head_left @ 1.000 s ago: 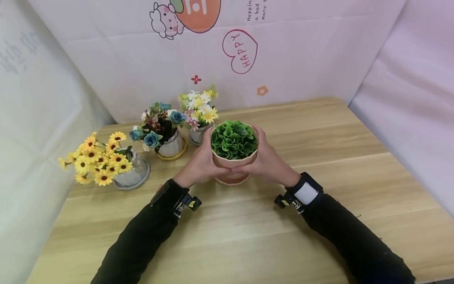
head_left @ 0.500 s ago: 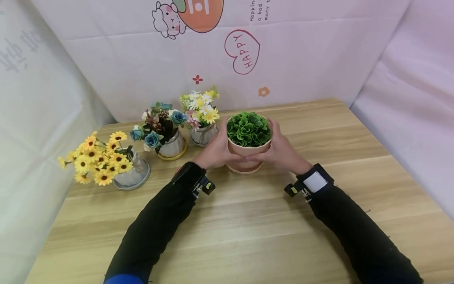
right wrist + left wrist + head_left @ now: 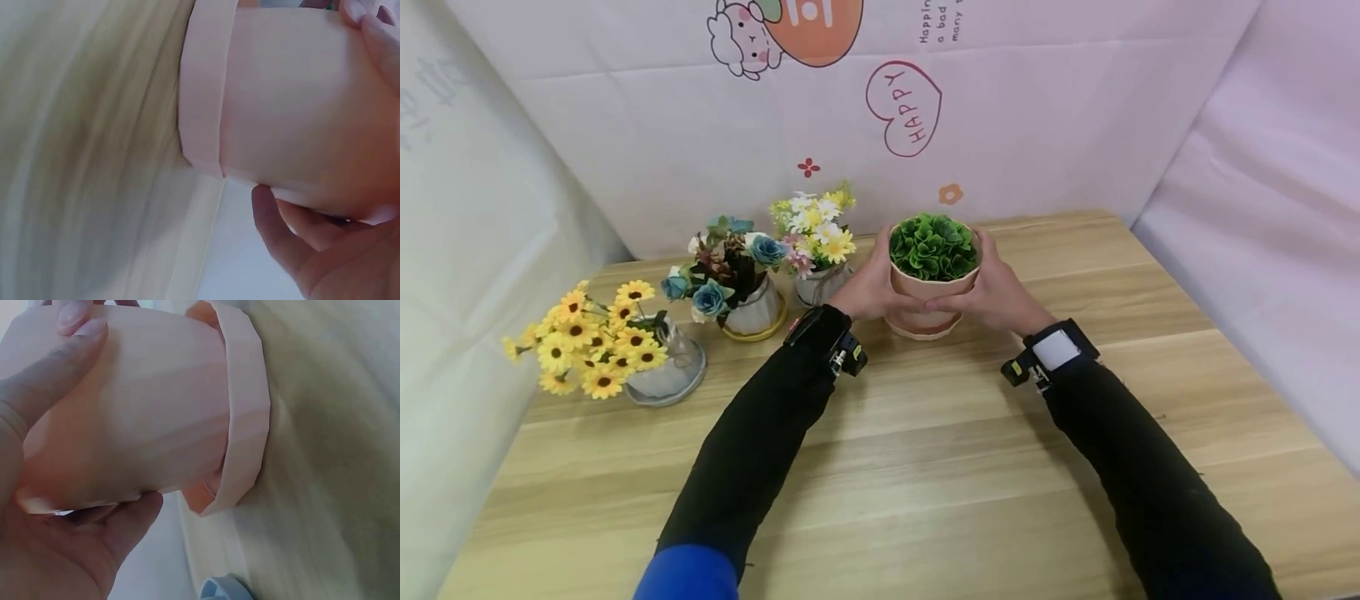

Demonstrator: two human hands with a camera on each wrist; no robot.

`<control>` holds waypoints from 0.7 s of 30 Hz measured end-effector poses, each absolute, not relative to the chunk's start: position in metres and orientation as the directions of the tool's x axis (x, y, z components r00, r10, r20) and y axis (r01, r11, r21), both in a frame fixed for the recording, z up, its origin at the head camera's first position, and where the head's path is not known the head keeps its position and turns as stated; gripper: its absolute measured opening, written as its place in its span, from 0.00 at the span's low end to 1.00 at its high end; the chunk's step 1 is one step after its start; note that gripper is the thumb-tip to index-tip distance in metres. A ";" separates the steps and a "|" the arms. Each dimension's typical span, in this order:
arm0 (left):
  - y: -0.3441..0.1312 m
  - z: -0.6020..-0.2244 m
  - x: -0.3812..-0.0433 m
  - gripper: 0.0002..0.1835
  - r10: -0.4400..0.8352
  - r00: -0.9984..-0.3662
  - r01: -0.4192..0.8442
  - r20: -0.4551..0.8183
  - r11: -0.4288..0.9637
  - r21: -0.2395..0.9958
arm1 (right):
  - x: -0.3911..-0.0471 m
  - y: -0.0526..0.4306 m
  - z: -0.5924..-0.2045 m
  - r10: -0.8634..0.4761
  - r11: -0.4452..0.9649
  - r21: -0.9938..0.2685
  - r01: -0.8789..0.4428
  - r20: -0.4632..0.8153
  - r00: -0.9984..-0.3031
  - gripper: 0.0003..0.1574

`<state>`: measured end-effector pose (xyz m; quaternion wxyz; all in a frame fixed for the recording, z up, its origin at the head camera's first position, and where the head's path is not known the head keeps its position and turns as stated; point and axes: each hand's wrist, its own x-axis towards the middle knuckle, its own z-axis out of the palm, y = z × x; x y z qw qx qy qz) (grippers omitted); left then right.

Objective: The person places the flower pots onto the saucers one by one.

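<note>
Both hands hold a pink flowerpot [image 3: 934, 292] with leafy green foliage [image 3: 932, 247] in it, near the back middle of the table. My left hand [image 3: 874, 287] wraps its left side, and my right hand [image 3: 1002, 290] wraps its right side. In the left wrist view the thumbs meet across the near face of the pot [image 3: 144, 406], while other fingers curl round the far side. Under the pot is a pink faceted saucer [image 3: 203, 87]. The pot stands upright; I cannot tell whether the saucer touches the table.
To the left stand three flowerpots: yellow daisies [image 3: 580, 340] in a grey-white pot, blue roses [image 3: 711, 296] on a yellow saucer, and white-yellow flowers [image 3: 816, 223] beside my left hand. The wooden table [image 3: 910, 467] ends at a printed white cloth [image 3: 1037, 125] behind.
The pink flowerpot, held in both hands, has moved to the right and away from me, toward the back of the table. The other flowerpots have stayed in place; the head view has shifted slightly.
</note>
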<state>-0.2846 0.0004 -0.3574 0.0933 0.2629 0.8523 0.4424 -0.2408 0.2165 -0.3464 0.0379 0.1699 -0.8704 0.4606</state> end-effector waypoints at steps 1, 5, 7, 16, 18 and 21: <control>0.001 -0.357 -0.287 0.70 0.531 -0.844 0.364 0.072 0.470 0.804 | -0.241 0.217 -0.344 -0.261 0.523 -0.786 -0.330 0.220 -0.940 0.74; 0.002 -0.357 -0.295 0.70 0.529 -0.847 0.349 0.052 0.480 0.805 | -0.249 0.218 -0.340 -0.276 0.534 -0.782 -0.321 0.197 -0.941 0.73; 0.002 -0.356 -0.299 0.70 0.520 -0.853 0.337 0.042 0.489 0.805 | -0.259 0.220 -0.345 -0.283 0.535 -0.784 -0.315 0.185 -0.941 0.74; -0.002 -0.360 -0.312 0.69 0.476 -0.877 0.320 0.063 0.480 0.817 | -0.270 0.212 -0.341 -0.287 0.507 -0.811 -0.290 0.158 -0.945 0.74; -0.001 -0.362 -0.312 0.71 0.470 -0.882 0.299 0.047 0.480 0.825 | -0.273 0.213 -0.343 -0.289 0.523 -0.804 -0.283 0.145 -0.946 0.76; 0.000 -0.362 -0.307 0.74 0.461 -0.887 0.259 0.000 0.498 0.827 | -0.278 0.219 -0.347 -0.280 0.587 -0.758 -0.283 0.138 -0.950 0.83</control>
